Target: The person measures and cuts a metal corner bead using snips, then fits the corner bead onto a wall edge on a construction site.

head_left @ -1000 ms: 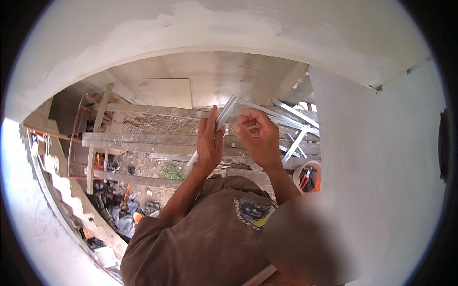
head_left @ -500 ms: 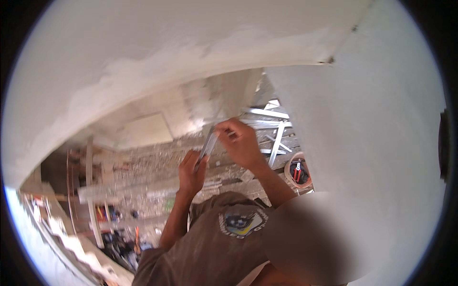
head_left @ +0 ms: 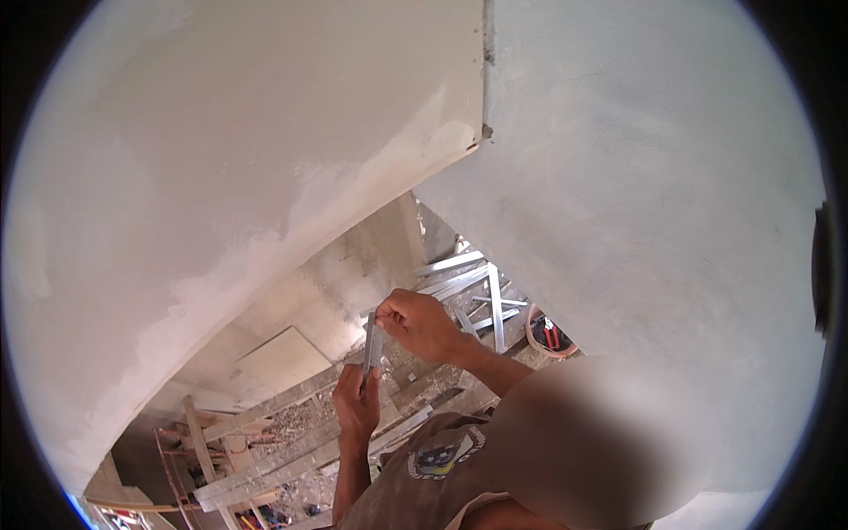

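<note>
A short, narrow piece of grey metal profile (head_left: 371, 343) is held upright between my two hands. My left hand (head_left: 357, 405) is closed around its lower end, thumb along one side. At the upper end, my right hand (head_left: 415, 325) pinches the metal between thumb and curled fingers. Part of each end is covered by the fingers.
Several long silver metal profiles (head_left: 495, 309) lie crossed beyond my right hand. A round bucket (head_left: 532, 334) holding red-handled tools (head_left: 552, 336) stands beside them. Pale plastered surfaces (head_left: 265, 132) fill the top and right. Wooden planks (head_left: 256, 477) and a flat panel (head_left: 287, 360) lie lower left.
The view has turned, so the plastered corner shifts left and down. Both hands appear lower in the picture, still holding the metal profile, which is now more upright.
</note>
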The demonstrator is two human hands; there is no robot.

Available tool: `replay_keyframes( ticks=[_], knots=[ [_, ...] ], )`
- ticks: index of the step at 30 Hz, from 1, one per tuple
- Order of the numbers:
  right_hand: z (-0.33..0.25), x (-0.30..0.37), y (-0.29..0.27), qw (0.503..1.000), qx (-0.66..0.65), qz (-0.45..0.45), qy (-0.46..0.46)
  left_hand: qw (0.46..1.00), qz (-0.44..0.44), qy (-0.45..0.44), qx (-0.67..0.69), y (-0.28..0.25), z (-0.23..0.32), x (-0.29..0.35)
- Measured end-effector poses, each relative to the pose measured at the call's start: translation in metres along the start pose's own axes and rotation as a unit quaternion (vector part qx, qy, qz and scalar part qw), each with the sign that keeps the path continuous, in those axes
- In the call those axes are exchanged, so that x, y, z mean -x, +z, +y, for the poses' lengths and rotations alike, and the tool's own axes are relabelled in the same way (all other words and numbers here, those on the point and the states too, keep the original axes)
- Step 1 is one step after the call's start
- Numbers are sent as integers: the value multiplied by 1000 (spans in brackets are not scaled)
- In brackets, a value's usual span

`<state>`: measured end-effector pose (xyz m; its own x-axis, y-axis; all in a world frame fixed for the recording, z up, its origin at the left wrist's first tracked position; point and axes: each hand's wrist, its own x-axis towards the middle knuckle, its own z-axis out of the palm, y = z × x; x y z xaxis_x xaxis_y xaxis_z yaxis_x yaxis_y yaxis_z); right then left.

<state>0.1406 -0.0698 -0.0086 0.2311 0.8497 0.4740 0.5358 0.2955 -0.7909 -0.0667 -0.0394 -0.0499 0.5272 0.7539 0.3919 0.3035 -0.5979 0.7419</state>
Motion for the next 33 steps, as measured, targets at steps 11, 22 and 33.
replay_keyframes(
  ticks=[11,22,33],
  knots=[
    [25,-1,-7,997,19,78,-3,997,-30,63,-20,15,-6,-25],
    [35,1,-14,992,49,120,7,996,-47,71,-31,30,-8,-37],
    [30,6,-43,970,-168,126,121,994,-70,56,70,29,12,-79]
  ],
)
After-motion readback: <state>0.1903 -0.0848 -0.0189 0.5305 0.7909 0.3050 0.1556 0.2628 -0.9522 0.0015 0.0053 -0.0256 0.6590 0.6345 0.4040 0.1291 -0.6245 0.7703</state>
